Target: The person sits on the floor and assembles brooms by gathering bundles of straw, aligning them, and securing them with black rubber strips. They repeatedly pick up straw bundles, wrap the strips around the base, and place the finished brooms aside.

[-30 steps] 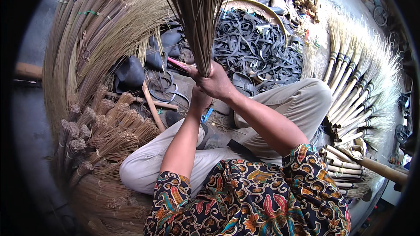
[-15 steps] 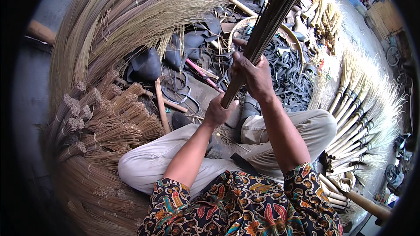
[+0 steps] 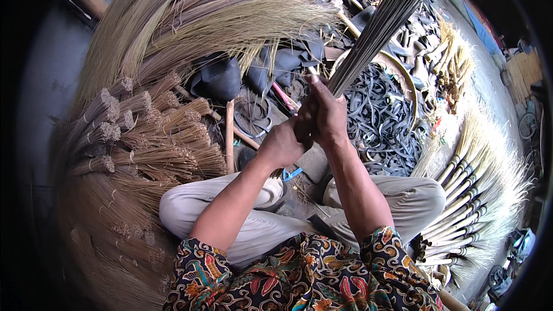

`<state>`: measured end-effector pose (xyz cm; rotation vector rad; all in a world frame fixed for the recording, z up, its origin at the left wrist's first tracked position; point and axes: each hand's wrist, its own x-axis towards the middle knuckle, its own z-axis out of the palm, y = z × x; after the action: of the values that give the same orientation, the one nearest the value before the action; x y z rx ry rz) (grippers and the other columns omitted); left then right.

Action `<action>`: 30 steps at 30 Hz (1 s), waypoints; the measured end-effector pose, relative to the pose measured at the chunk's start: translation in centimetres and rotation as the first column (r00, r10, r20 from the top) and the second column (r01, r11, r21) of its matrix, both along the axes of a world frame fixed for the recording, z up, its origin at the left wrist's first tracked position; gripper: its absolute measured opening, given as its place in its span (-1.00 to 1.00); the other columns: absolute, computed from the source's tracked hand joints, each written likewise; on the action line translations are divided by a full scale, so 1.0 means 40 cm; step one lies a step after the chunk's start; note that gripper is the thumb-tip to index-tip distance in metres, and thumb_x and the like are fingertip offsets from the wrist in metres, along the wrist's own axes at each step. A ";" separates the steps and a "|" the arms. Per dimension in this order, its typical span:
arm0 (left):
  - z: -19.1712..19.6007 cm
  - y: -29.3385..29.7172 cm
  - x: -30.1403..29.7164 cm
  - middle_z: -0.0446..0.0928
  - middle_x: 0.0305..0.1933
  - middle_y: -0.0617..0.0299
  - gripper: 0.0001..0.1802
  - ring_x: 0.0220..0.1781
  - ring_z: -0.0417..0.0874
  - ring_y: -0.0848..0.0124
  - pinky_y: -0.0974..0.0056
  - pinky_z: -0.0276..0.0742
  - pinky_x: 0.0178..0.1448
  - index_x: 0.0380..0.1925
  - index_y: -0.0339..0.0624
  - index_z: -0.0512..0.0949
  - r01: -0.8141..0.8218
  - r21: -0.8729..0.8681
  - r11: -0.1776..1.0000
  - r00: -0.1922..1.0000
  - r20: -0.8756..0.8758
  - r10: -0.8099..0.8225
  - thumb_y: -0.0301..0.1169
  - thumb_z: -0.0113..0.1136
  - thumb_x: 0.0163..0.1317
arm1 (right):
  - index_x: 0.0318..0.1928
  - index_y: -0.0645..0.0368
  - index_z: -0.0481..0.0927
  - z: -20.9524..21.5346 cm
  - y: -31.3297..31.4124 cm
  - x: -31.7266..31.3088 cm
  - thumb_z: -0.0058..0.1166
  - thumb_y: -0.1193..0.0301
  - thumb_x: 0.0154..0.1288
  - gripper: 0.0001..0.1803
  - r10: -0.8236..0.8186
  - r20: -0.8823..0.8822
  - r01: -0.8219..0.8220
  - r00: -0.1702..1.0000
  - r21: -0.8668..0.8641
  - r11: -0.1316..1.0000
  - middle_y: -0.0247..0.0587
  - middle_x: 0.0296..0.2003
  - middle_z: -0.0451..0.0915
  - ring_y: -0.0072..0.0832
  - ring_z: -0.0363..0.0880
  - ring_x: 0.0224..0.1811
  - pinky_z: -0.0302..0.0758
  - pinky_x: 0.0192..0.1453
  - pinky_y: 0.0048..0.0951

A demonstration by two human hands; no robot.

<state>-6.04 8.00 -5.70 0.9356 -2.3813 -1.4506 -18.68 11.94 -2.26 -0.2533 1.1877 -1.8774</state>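
Note:
Both of my hands are closed round a bundle of dark, thin stalks (image 3: 380, 29), which slants from my lap up toward the far right, its upper end fanning out. My left hand (image 3: 283, 145) wraps the lower part, close to the butt end. Just above it my right hand (image 3: 330, 116) grips the bundle with the thumb lying along it; the two hands touch. Between my crossed legs, below my left hand, lies a bright blue strip (image 3: 292, 174).
Bundled brown stalks (image 3: 155, 144) are heaped on the left, long pale straw sheaves (image 3: 224, 17) behind them. Beyond my hands lie black rubber strips (image 3: 380, 121) in and around a round basket (image 3: 416, 89). Finished straw brooms (image 3: 461, 184) fan out on the right. A wooden stick (image 3: 229, 138) stands near my left knee.
My hands have come together lower on the bundle, the left one now hiding most of its lower end. The bundle leans more to the right. A blue strip has come into sight below the hands.

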 end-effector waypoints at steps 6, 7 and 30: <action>0.138 -0.120 0.116 0.73 -0.22 -0.17 -0.60 -0.11 0.78 -0.14 -0.09 0.69 -0.02 -0.02 -0.18 0.62 -0.102 -0.179 0.979 0.969 0.205 0.138 -0.17 0.38 0.25 | 0.16 0.26 0.53 -0.009 -0.127 0.083 0.17 -0.09 0.50 -0.37 0.146 0.033 -0.126 0.989 -0.346 0.930 -0.36 -0.48 0.47 -0.51 0.52 -0.46 0.49 -0.36 -0.41; 0.164 -0.149 0.143 0.73 -0.23 -0.14 -0.62 -0.12 0.79 -0.11 -0.07 0.70 -0.02 -0.02 -0.18 0.63 -0.104 -0.195 0.975 0.960 0.236 0.149 -0.18 0.36 0.27 | 0.23 0.28 0.51 -0.031 -0.147 0.103 0.12 -0.17 0.49 -0.27 0.172 0.023 -0.140 0.985 -0.479 0.867 -0.29 -0.36 0.58 -0.45 0.62 -0.32 0.57 -0.23 -0.38; 0.177 -0.318 0.314 0.71 -0.29 -0.08 -0.70 -0.20 0.78 -0.03 0.00 0.65 -0.10 -0.13 -0.23 0.61 -0.255 -0.356 0.899 0.906 0.237 0.351 -0.26 0.40 0.29 | -0.08 0.28 0.58 -0.494 -0.039 0.172 0.08 0.33 0.56 -0.77 0.571 -0.739 -0.374 0.358 0.448 0.812 -0.01 -0.16 0.60 -0.11 0.56 -0.07 0.50 0.10 -0.13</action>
<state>6.51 -4.73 1.38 1.4413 -2.4178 -0.8259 -11.79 10.38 -22.03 -1.4093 1.6836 -1.0159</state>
